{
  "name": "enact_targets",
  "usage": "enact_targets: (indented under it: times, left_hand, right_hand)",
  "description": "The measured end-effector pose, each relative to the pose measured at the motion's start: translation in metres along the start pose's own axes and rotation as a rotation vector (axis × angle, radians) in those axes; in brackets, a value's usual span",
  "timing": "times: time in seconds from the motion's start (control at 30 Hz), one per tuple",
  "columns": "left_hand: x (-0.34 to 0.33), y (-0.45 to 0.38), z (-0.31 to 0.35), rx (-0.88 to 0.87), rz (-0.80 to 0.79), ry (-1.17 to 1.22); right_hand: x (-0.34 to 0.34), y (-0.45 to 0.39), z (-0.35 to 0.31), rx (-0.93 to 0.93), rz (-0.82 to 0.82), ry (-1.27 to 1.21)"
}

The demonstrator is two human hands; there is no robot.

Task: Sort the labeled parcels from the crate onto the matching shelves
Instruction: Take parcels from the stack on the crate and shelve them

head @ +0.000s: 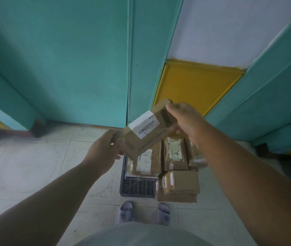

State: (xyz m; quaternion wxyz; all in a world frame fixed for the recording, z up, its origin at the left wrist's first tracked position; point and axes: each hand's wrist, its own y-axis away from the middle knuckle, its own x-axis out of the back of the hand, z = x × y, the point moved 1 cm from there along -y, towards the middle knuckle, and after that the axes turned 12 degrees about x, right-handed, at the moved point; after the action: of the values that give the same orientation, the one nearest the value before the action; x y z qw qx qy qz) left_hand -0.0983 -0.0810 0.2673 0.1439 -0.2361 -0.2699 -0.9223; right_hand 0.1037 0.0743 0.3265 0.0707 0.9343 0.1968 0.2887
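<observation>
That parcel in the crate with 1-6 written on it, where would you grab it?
Probably by its two long side edges, reaching straight down from above. The 1-6 parcel lies flat, label up, among other parcels in the black crate, so only its top is open. Both hands now hold another box.

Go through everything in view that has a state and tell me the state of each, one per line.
Left hand: grips the held parcel's lower end.
Right hand: grips its upper end.
Held parcel: lifted above the crate, tilted, label up.
Crate: on the floor, partly filled.
Parcel marked 1-6: lying in the crate, label up.
</observation>
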Motion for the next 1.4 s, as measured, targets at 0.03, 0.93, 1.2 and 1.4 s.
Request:
enact_targets:
  times: [0.03, 0.93, 1.2, 1.4]
  left_hand:
    - [0.001, -0.002, -0.001, 0.036, -0.012, 0.049]
    - [-0.047, -0.041, 0.002, 0.366, -0.242, 0.327]
    - [-0.116, -0.069, -0.045, 0.566, -0.226, 0.466]
    - [-0.155, -0.094, -0.076, 0.585, -0.266, 0.533]
  right_hand:
    - [0.004, 0.002, 0.001, 0.019, -0.013, 0.087]
    - [0.002, -0.011, 0.062, 0.214, 0.212, 0.382]
    - [-0.032, -0.029, 0.208, -0.015, 0.036, 0.511]
    - [-0.074, -0.060, 0.286, -0.173, -0.016, 0.531]
